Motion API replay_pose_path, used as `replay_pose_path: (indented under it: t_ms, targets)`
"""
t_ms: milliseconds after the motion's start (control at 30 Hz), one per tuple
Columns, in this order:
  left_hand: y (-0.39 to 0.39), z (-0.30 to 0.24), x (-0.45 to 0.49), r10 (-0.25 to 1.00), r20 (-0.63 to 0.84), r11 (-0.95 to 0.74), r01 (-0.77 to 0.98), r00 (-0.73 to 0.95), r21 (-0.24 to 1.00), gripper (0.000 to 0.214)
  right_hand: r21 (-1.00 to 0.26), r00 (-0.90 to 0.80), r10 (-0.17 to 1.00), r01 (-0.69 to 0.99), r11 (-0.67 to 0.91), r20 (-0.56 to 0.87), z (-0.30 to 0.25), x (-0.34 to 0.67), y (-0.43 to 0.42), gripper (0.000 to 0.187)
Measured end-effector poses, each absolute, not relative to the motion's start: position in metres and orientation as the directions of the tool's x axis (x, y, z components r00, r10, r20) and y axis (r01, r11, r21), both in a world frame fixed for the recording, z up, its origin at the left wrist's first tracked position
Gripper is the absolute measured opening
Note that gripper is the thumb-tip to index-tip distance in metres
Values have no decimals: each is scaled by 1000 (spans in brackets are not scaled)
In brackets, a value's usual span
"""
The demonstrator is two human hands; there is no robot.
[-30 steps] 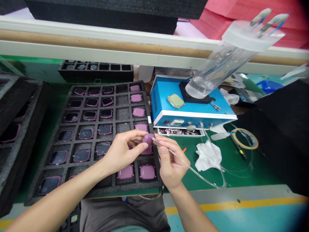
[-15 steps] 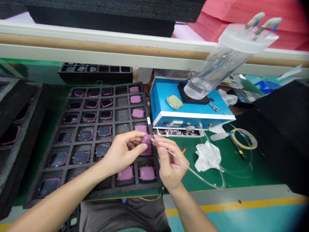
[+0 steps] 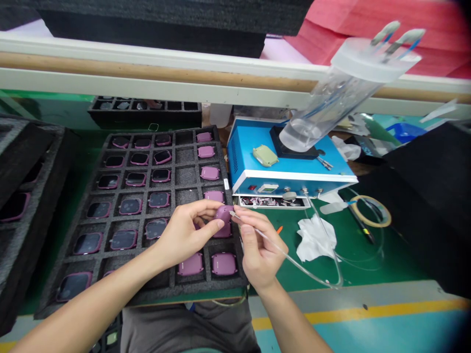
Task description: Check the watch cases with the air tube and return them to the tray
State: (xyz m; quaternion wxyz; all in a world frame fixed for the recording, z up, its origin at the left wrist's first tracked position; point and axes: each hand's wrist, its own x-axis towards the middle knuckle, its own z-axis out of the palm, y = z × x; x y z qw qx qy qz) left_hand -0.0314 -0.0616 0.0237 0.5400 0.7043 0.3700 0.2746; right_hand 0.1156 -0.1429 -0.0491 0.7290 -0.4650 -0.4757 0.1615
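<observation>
My left hand (image 3: 193,223) is closed on a purple smartwatch case (image 3: 222,213), held tilted above the foam tray's right side. My right hand (image 3: 262,245) pinches the end of a clear thin tube (image 3: 274,241). The tube's small metal tip (image 3: 233,214) points at the case's edge; I cannot tell whether it touches. Below, the black foam tray (image 3: 176,289) holds purple-rimmed watches with dark screens (image 3: 123,239) in its left columns. Purple cases (image 3: 224,264) lie face down in its right columns. My left hand and forearm hide some compartments.
A blue control box (image 3: 294,184) stands right of the tray, with a clear cylinder (image 3: 324,113) and a greenish watch case (image 3: 265,156) on top. A crumpled tissue (image 3: 316,238) and a tape roll (image 3: 371,211) lie further right. Stacked foam trays (image 3: 33,245) border the left.
Both hands keep nearly the same pose, with the tube tip still at the case. Something skin-coloured, perhaps a finger, has appeared over the far tray at the back.
</observation>
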Motion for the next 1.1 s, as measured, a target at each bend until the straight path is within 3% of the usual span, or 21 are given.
replay_pose_path:
  t_ms: [1100]
  targets:
    - [-62, 26, -31, 825, -12, -161, 255, 565, 953, 29, -837, 491, 687, 203, 507, 535, -48, 116, -143, 24]
